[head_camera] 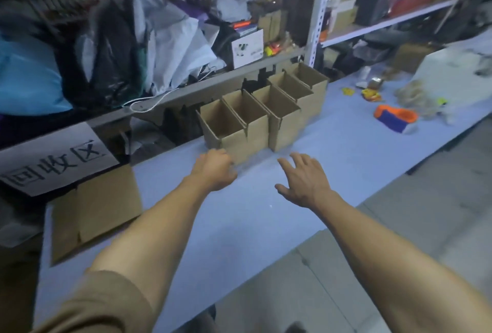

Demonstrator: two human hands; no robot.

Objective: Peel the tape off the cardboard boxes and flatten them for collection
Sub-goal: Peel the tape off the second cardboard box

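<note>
Left hand (214, 170) curling loosely, right hand (303, 179) spreading, both empty, reaching toward nearest box (229, 130); steadying it first, then finding tape end.

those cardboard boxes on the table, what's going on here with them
A person is reaching both hands toward a row of five open cardboard boxes standing upright on a light blue table. The left hand, fingers curled, is at the nearest box; the right hand is open above the table, holding nothing. One flattened box already lies at the table's left end.
</note>
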